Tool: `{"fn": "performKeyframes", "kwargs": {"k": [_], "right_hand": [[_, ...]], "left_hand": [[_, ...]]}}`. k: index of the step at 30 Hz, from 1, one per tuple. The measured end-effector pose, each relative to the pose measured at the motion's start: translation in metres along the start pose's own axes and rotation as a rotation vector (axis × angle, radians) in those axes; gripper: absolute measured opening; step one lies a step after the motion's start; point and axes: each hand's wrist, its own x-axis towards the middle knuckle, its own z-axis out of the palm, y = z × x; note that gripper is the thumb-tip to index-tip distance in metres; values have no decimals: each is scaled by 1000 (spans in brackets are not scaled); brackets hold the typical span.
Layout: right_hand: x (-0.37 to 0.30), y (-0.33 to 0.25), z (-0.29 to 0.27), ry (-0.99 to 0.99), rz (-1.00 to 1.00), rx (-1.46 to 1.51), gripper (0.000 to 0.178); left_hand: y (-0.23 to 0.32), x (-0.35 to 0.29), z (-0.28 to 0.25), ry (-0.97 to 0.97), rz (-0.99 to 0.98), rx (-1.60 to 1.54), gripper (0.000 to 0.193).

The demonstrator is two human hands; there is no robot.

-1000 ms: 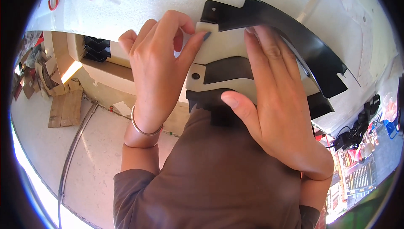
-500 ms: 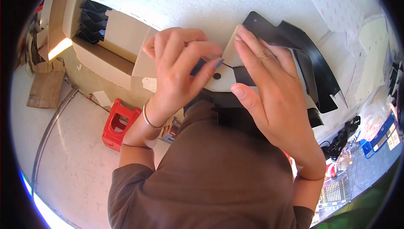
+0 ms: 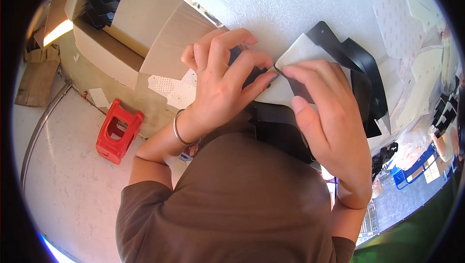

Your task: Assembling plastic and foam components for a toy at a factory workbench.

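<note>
A black moulded plastic piece [image 3: 375,84] with bent side walls lies in front of me, and a whitish soft-looking pad [image 3: 293,52] sits against it. My left hand [image 3: 220,79], with a metal bangle at the wrist, has thumb and forefinger brought together at the left edge of the pad; whatever is between the tips is too small to tell. Its other fingers curl loosely above. My right hand [image 3: 332,110] rests over the pad and the black piece, fingers bent and thumb apart, its fingertips close to the left hand's pinch. The hands cover much of the pad.
Pale foam sheeting [image 3: 281,1] covers the work surface. An open cardboard box [image 3: 109,52] at upper left holds black zigzag parts [image 3: 100,9]. A red stool [image 3: 118,132] stands on the floor. Rightward are clear plastic, a blue frame [image 3: 411,168] and another person's arm [image 3: 443,146].
The left hand has moved right toward the pad's edge. My right hand's fingers have drawn back from the pad's far corner and bent. The whole view has shifted slightly.
</note>
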Motion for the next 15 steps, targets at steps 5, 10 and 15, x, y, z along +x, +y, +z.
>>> {"fn": "performKeyframes", "kwargs": {"k": [5, 10, 15], "right_hand": [[4, -6, 3, -61, 29, 119, 41], [9, -4, 3, -71, -54, 114, 44], [-28, 15, -10, -11, 111, 325, 37]], "left_hand": [[1, -1, 5, 25, -21, -44, 26], [-2, -2, 4, 29, -23, -67, 35], [-1, 0, 0, -3, 24, -4, 33]]}}
